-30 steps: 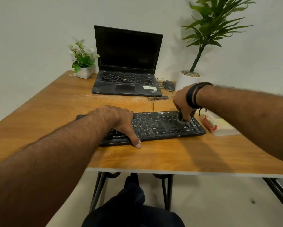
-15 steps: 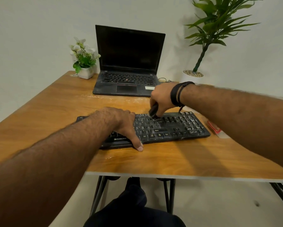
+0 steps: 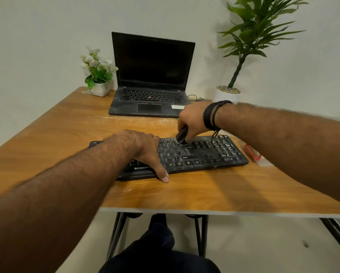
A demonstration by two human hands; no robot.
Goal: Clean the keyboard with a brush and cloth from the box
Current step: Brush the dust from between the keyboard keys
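Black and dusty, the keyboard lies across the wooden table in our head view, in front of the open laptop. Our left hand rests flat on its left half, fingers relaxed, thumb over the near edge. Our right hand grips the dark brush, tip touching the upper keys. The box sits just right of the keyboard.

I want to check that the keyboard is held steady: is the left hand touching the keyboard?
Touching. The head view shows the left hand resting flat on the keyboard, its thumb along the front edge.
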